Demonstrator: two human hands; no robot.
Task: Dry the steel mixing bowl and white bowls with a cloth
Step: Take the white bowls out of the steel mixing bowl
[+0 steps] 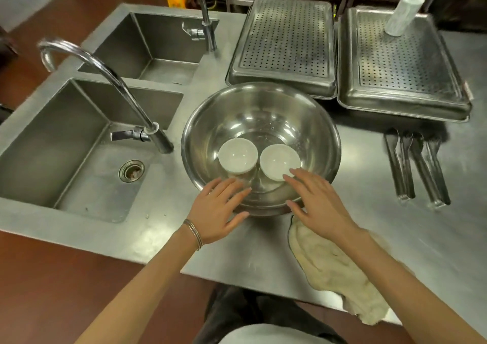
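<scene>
A stainless steel kitchen counter (237,251), seen from above by the person standing at it. Nearest, under the right forearm, a crumpled cream cloth (334,270) lies on the counter, one end hanging over the near edge; neither hand holds it.

Both hands are open with fingers spread and grip nothing. The left hand (218,206) hovers at the near rim of the steel mixing bowl (263,106), and whether it touches the rim is unclear. The right hand (319,201) reaches over the same rim, fingertips at the edge of the right white bowl (279,160). The left white bowl (238,154) sits just ahead of the left hand. Both stand upright, side by side, inside the mixing bowl.

Left of the left hand are two sinks (79,146) with tall taps. Well beyond both hands sit two perforated steel trays (284,40); to the right of the right hand lie steel utensils (416,164).

Risks: a wet white bowl lifted barehanded could slip and chip against the steel. The forearm could drag the overhanging cloth off the counter.
</scene>
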